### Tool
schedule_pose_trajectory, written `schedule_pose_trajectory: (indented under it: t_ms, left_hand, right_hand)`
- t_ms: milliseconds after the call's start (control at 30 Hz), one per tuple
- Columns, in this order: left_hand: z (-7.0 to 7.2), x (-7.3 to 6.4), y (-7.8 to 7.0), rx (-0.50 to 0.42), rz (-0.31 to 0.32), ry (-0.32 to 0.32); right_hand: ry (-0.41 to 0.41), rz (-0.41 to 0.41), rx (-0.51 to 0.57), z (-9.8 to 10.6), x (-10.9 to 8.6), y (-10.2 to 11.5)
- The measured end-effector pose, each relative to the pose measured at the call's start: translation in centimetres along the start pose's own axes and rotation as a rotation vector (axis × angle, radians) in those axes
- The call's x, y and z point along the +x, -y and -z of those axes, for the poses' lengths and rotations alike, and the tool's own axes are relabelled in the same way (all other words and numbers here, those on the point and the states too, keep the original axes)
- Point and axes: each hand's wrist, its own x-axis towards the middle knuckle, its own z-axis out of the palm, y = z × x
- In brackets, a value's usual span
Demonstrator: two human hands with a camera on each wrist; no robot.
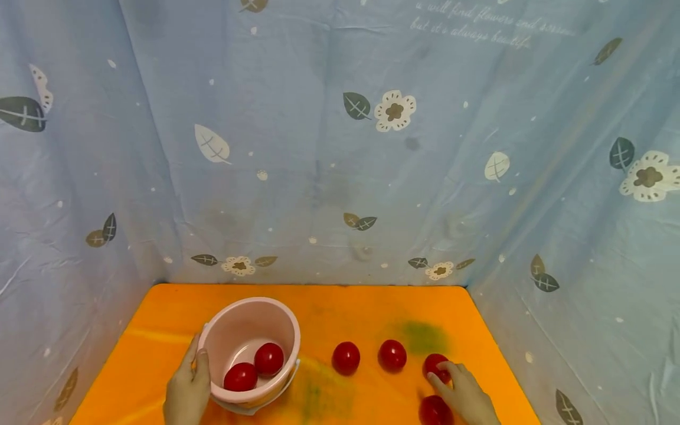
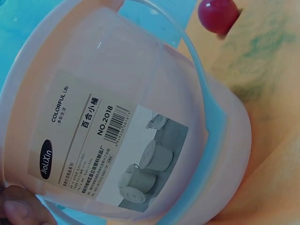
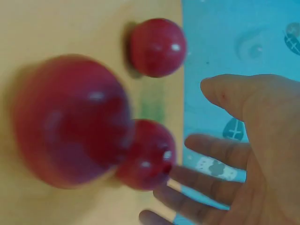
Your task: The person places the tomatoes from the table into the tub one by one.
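Note:
A small pale pink bucket (image 1: 249,313) stands at the left of the table, its mouth tipped toward the head camera. Two glossy red balls lie inside, one red ball (image 1: 240,376) slightly left of the other (image 1: 268,359). My left hand (image 1: 187,389) holds the bucket by its left rim; in the left wrist view its thumb or fingertip shows at the lower corner, beside the labelled wall (image 2: 108,145). At the right, my right hand (image 1: 464,392) reaches over a red ball (image 1: 435,367), fingers extended and spread. Its fingertips meet or nearly meet that ball (image 3: 147,159); contact is unclear.
Nearer the front edge lies another red ball (image 1: 435,410), and two more, a middle ball (image 1: 346,358) and its neighbour (image 1: 392,356), sit between bucket and right hand. The bucket's handle (image 1: 276,394) hangs down in front. Patterned blue curtain (image 1: 319,147) encloses the orange tabletop (image 1: 319,301).

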Motion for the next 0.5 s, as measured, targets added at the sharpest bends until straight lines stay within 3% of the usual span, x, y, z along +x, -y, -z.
schedule_pose_trajectory:
  t_ms: [233, 367, 500]
  left_hand:
    - [-0.3, 0.0, 0.1, 0.000, 0.020, -0.015]
    - [-0.4, -0.1, 0.2, 0.005, 0.038, -0.043]
    - [-0.4, -0.1, 0.2, 0.000, 0.031, -0.042]
  right_hand:
    - [-0.004, -0.086, 0.047, -1.7, -2.4, -0.9]
    - [0.056, -0.081, 0.104, -3.4, -2.8, -1.2]
    - [0.054, -0.063, 0.123, -4.7, -3.1, -1.7]
